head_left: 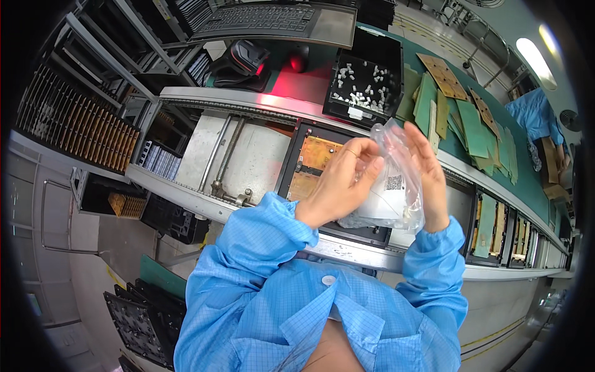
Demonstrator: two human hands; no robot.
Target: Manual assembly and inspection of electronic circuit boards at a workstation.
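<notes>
A clear plastic bag (396, 180) with a white label inside or on it hangs upright between my two hands, above the conveyor line. My left hand (341, 183) is closed at the bag's left edge, thumb and fingers curled in toward it. At the bag's right upper edge, my right hand (427, 167) has its fingers bent round the film. Small pale pieces seem to lie at the bag's bottom; the plastic blurs them. Beneath my left hand sits a black frame carrying orange-brown boards (319, 152).
Beyond the bag stands a black bin (362, 84) of small white parts. Green and brown sheets (474, 118) are piled right of it. A handheld scanner (245, 59) glows red below a keyboard (257, 20). A rack of boards (80, 118) is at left; the metal rail (186, 195) runs across.
</notes>
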